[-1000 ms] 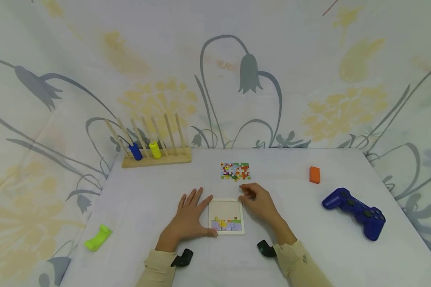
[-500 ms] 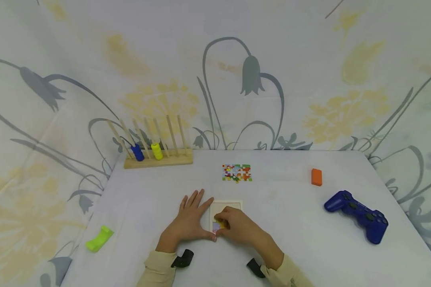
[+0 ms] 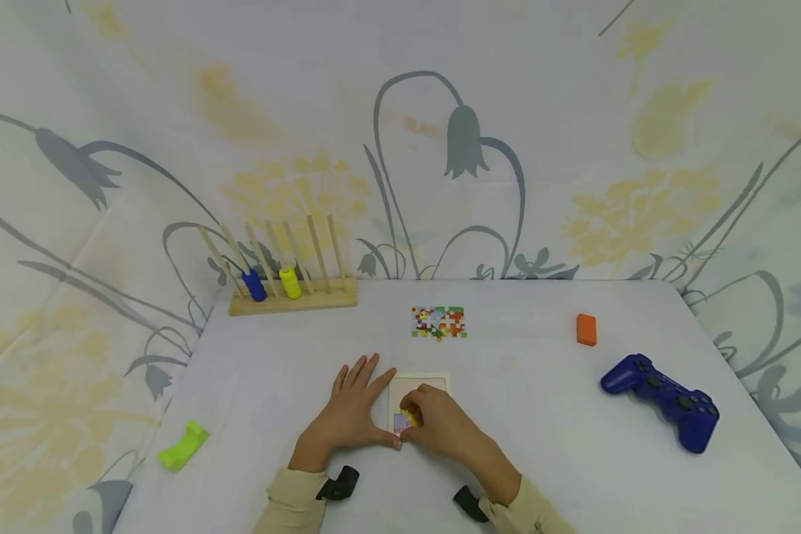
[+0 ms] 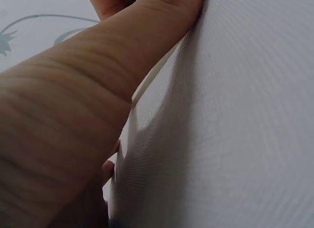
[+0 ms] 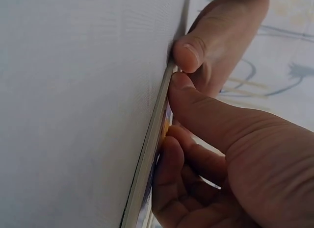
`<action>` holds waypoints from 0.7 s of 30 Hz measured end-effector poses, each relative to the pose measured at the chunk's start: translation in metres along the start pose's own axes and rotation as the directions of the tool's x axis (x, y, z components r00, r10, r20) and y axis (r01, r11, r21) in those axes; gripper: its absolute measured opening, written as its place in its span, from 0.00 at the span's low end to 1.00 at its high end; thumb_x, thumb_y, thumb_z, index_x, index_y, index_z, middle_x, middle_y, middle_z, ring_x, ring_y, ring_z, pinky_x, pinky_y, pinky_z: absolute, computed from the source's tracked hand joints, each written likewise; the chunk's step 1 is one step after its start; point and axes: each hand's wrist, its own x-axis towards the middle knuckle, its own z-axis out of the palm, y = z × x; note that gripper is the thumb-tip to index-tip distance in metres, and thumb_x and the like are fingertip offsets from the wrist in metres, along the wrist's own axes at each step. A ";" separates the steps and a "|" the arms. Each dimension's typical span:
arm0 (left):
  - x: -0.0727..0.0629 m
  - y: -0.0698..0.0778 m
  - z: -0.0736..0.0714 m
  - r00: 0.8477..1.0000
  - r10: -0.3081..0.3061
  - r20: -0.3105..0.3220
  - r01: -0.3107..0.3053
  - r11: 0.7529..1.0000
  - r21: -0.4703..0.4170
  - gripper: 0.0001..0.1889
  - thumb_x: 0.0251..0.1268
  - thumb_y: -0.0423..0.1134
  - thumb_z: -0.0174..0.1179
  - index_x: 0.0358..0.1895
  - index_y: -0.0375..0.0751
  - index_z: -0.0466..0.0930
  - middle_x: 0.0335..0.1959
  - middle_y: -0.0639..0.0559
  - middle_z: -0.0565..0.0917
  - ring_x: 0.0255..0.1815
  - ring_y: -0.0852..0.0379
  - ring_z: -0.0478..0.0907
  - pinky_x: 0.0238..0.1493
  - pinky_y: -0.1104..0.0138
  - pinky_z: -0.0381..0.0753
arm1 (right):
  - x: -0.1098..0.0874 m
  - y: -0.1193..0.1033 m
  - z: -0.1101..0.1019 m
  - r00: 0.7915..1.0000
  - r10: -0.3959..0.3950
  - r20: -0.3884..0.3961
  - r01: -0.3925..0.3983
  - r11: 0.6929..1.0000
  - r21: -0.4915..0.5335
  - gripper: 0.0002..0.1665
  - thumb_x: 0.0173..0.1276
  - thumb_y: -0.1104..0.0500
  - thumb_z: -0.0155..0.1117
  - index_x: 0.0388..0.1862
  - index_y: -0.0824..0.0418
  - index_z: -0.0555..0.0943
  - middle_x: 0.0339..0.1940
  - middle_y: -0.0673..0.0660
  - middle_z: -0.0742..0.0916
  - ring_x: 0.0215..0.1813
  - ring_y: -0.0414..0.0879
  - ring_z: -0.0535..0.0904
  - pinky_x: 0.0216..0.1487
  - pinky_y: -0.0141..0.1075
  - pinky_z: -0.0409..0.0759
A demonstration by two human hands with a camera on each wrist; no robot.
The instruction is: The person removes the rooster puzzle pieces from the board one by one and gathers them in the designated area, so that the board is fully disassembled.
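A small cream puzzle tray (image 3: pixel 419 377) lies near the front middle of the table, with joined jigsaw pieces (image 3: pixel 401 423) in its lower part. My left hand (image 3: pixel 350 408) lies spread at the tray's left side, forefinger at the upper corner and thumb at the lower one. Over the lower half of the tray, my right hand (image 3: pixel 443 423) has its thumb and curled fingers around a puzzle piece (image 5: pixel 167 126) with some yellow on it. In the right wrist view both thumbs nearly meet at the tray's corner. The right hand hides most of the pieces.
Behind the tray lies a block of colourful jigsaw pieces (image 3: pixel 438 323). A wooden peg rack (image 3: pixel 294 300) with blue and yellow beads stands back left. A green curved block (image 3: pixel 183 446) is at left; an orange block (image 3: pixel 586 329) and a blue game controller (image 3: pixel 661 400) are at right.
My right hand has moved left and down from the tray's upper right corner onto the pieces at its lower left, then stayed there. My left hand has kept its place.
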 end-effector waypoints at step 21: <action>-0.001 0.001 -0.001 1.000 0.004 -0.008 -0.004 1.000 -0.009 0.62 0.35 0.69 0.79 0.79 0.49 0.64 0.84 0.41 0.53 0.85 0.37 0.45 0.80 0.36 0.43 | -0.003 0.004 -0.006 0.996 -0.065 0.064 0.065 0.998 0.001 0.19 0.61 0.62 0.78 0.50 0.63 0.83 0.37 0.48 0.82 0.36 0.34 0.73 0.40 0.28 0.78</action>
